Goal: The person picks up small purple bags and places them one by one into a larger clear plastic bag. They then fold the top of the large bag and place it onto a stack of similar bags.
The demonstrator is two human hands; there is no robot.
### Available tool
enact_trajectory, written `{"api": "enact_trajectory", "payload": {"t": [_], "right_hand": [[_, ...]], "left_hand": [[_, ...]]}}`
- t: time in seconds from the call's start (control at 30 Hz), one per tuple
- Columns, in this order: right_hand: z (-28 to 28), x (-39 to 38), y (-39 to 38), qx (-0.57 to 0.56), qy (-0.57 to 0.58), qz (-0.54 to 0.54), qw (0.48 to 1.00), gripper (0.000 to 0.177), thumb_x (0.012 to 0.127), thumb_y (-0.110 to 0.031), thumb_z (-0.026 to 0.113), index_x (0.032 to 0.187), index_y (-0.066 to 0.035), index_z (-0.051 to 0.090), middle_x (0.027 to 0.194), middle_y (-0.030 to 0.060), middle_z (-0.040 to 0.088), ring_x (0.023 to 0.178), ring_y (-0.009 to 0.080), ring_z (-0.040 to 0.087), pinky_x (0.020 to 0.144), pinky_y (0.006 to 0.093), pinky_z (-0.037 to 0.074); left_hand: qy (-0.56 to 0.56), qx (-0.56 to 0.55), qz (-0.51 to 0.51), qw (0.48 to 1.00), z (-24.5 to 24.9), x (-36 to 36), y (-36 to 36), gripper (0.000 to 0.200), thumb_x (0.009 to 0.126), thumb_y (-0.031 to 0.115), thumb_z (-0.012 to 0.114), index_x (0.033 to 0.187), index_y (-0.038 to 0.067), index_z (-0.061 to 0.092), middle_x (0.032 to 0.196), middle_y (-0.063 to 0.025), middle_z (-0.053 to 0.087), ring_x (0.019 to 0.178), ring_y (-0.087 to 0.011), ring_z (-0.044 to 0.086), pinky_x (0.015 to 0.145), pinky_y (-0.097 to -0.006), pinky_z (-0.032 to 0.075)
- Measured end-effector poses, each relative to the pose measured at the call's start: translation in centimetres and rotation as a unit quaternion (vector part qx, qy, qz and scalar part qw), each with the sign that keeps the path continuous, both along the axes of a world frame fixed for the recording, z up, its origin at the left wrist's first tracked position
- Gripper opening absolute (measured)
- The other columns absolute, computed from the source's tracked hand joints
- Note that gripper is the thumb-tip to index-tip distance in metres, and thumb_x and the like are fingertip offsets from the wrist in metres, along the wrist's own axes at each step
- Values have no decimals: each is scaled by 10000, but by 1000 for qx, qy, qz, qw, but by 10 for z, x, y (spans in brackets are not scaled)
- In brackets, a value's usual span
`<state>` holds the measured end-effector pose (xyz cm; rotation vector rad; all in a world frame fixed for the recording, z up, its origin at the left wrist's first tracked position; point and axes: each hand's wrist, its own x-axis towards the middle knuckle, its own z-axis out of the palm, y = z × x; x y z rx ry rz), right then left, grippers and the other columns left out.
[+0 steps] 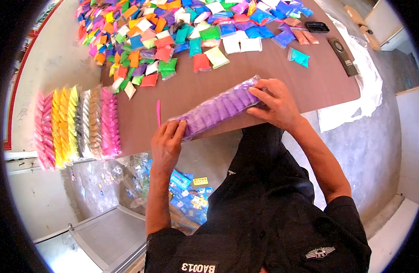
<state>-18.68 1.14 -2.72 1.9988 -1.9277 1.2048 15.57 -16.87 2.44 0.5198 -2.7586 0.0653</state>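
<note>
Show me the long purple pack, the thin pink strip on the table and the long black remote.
long purple pack point(218, 108), head view, on its middle part.
thin pink strip point(158, 113), head view, at mid-length.
long black remote point(342, 55), head view, centre of its body.

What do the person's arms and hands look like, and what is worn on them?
Both arms are bare below short black sleeves. The left hand and right hand wear no gloves; no watch or ring shows. The black shirt carries a winged badge and white lettering.
</note>
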Motion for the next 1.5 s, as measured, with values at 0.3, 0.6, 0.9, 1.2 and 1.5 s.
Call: {"api": "enact_trajectory", "payload": {"t": [0.3,0.6,0.9,1.2,1.5], "right_hand": [[-5,4,1,8,5,-29,1000,593,799,-330,938,1326,-136,749,1317,100,671,1224,343,652,1085,500,504],[-7,5,0,-8,1,-41,999,562,812,-336,929,1305,-135,750,1298,101,677,1187,344,674,1031,501,527],[-5,8,2,-5,-26,-28,999,539,826,-305,919,1297,-118,738,1285,108,683,1254,353,669,1054,504,537],[-11,5,3,-14,-46,-18,999,523,834,-317,918,1280,-112,736,1290,119,684,1231,368,679,1042,503,550],[-11,4,0,-39,-56,-5,998,539,797,-273,929,1273,-113,732,1274,126,684,1227,381,675,1059,511,551]], "left_hand": [[-24,-16,62,998,-2,19,10,358,885,-6,708,1240,21,753,1237,-135,749,1145,-342,720,948,-458,588],[42,-7,43,998,64,-61,62,359,886,8,747,1242,45,774,1328,-155,751,1256,-357,699,1047,-468,557],[389,200,-154,886,157,-88,164,211,1019,78,645,1179,-32,727,1144,-213,723,936,-295,725,784,-404,584],[136,464,235,843,275,-85,217,137,1023,51,572,1113,15,669,1138,-127,666,895,-204,649,659,-294,523],[191,57,6,980,90,-121,81,486,982,215,799,1390,-25,687,1405,-204,710,1293,-399,677,1073,-479,554]]}}
